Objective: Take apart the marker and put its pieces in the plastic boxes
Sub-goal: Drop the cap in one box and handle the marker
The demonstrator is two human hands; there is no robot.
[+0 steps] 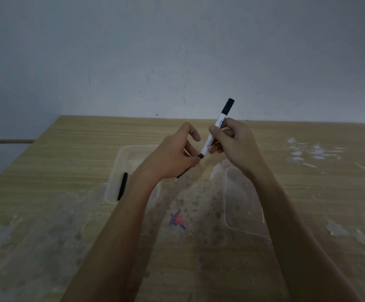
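My right hand (233, 142) grips a white marker (217, 125) by its barrel, tilted with a black end up and to the right. My left hand (172, 155) pinches the black lower end of the marker (201, 156) with thumb and fingertips. A thin black piece (183, 172) pokes out below my left hand. Both hands hover above the table between two clear plastic boxes. The left box (120, 162) holds a slim black piece (122, 185) along its left side. The right box (238, 205) lies under my right forearm and looks empty where visible.
A wooden table (68, 153) with worn, pale patches runs to a grey wall at the back. A red and blue scribble (178, 221) marks the table between the boxes. White scuffs (314, 151) spread at the right rear.
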